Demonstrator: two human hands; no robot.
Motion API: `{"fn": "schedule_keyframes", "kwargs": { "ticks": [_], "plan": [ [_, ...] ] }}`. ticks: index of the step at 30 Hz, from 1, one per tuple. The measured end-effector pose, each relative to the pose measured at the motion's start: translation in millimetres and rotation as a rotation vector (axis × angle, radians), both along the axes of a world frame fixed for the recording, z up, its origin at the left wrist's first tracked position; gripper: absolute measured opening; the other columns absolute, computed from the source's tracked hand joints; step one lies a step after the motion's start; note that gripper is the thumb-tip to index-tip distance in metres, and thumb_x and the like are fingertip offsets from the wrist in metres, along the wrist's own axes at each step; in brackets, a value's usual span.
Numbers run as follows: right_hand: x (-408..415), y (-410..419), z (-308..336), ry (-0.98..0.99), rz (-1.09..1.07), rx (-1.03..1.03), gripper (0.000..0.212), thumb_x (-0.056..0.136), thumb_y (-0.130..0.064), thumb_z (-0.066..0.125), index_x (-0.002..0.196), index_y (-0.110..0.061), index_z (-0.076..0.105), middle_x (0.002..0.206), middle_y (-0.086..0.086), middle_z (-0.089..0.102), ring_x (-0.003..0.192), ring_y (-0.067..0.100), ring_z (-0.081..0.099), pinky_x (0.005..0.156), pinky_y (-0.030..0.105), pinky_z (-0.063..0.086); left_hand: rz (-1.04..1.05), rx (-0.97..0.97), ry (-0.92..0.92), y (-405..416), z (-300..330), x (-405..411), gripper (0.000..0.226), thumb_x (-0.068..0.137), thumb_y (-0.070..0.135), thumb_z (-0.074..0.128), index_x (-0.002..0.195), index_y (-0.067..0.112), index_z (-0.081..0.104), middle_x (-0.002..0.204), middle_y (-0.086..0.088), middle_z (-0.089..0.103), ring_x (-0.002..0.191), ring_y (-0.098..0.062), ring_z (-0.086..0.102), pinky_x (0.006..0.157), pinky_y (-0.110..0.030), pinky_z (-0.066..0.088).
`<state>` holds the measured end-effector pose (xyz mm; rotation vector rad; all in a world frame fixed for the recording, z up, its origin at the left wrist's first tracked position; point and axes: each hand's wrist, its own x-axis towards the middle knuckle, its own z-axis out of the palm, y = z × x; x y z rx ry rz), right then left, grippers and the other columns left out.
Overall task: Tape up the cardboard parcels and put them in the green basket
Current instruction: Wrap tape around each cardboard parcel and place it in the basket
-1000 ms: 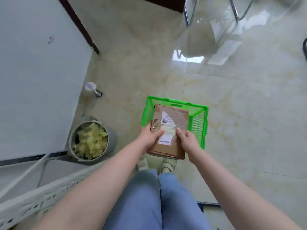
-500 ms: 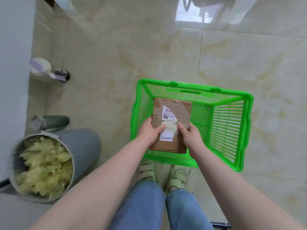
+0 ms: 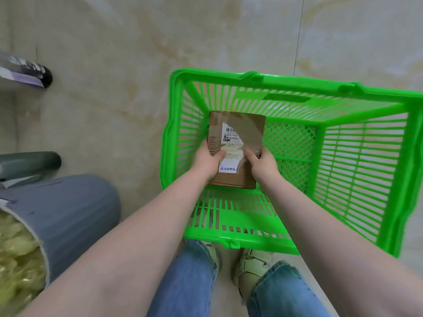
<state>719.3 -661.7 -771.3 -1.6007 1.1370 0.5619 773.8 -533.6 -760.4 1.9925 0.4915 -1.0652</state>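
Floor: glossy beige marble tile, seen from above; my jeans and shoes at the bottom edge. Far left, a grey bin (image 3: 68,216) holding yellowish scraps. Right of it, my left hand (image 3: 207,160) grips the left edge of the parcel (image 3: 237,133), thumb over the top face beside the white label (image 3: 230,156). My right hand (image 3: 263,164) grips the right edge the same way, fingers curled under. The parcel sits low inside the green basket (image 3: 297,85), at its left end, apparently just above the mesh bottom. Judgement: small, stiff cardboard, probably light; glossy tape across the top could be slippery, so the bare side edges are the better hold.
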Motion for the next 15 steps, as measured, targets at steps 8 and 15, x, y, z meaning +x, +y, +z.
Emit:
{"fn": "schedule_keyframes", "kwargs": {
  "ticks": [8, 15],
  "plan": [
    [5, 0, -11, -0.012, 0.019, -0.043, 0.028, 0.097, -0.029, 0.057, 0.120, -0.011, 0.058, 0.117, 0.009, 0.066, 0.109, 0.030, 0.061, 0.094, 0.040, 0.048, -0.003, 0.004, -0.004, 0, -11, 6, 0.038, 0.096, 0.016, 0.061, 0.132, 0.008, 0.049, 0.132, -0.010, 0.061, 0.120, -0.029, 0.058, 0.104, -0.043, 0.046],
    [13, -2, 13, 0.166, 0.174, -0.209, 0.080, 0.092, -0.052, 0.058, 0.146, 0.001, 0.032, 0.145, 0.021, 0.045, 0.134, 0.037, 0.042, 0.108, 0.045, 0.036, -0.055, 0.114, -0.034, -2, 20, 4, 0.050, 0.095, 0.030, 0.064, 0.135, 0.007, 0.047, 0.135, -0.011, 0.059, 0.123, -0.030, 0.056, 0.102, -0.039, 0.046]
  ]
}}
